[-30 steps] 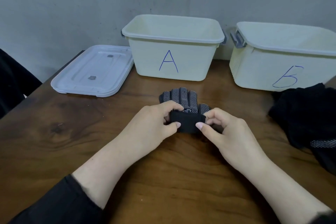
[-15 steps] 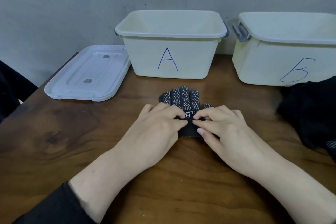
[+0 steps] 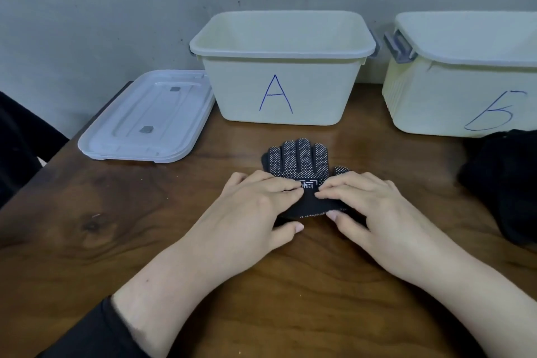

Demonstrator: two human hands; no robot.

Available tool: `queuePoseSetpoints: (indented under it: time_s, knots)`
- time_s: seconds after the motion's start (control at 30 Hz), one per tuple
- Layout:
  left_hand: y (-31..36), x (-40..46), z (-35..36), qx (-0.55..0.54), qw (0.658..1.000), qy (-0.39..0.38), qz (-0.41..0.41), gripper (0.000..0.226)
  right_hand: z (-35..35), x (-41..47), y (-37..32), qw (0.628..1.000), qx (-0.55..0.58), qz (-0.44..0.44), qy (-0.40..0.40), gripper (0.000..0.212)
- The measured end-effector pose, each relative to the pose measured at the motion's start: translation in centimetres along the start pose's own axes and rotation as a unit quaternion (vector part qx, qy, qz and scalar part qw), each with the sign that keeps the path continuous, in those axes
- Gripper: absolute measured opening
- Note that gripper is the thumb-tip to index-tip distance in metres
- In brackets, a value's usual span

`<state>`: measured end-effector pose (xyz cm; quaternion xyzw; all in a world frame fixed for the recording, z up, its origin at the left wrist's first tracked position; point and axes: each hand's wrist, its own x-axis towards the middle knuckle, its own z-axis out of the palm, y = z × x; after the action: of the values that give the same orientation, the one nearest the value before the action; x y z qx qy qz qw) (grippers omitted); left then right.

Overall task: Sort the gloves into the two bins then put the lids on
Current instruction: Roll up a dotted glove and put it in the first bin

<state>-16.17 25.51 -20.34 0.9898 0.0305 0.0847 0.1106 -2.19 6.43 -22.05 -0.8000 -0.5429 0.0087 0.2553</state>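
Flat on the wooden surface [image 3: 87, 241] lies a dotted black glove [image 3: 299, 160], its fingertips toward bin A [image 3: 283, 67]. Left hand [image 3: 255, 212] and right hand [image 3: 369, 209] pinch its folded cuff, fingers on top, thumbs at the near edge.

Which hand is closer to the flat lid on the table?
Left. The left hand rests on the glove, nearer the lid at far left. The right hand lies farther right.
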Motion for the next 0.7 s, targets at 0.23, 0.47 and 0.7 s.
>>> queuePoseSetpoints:
  time_s: [0.23,0.47,0.7]
  knots:
    - [0.6,-0.1,-0.4,0.020,1.000,0.020,-0.006,0.037,-0.8,0.2,-1.0,1.000,-0.006,0.003,0.002,0.026]
    - [0.7,-0.4,-1.1,-0.045,0.997,0.039,-0.046,0.020,-1.7,-0.3,-1.5,1.000,0.006,-0.019,0.001,0.014]
    - [0.3,0.0,-0.8,-0.218,0.964,0.041,-0.149,0.029,-1.3,0.1,-0.9,0.976,0.185,0.112,0.032,0.017]
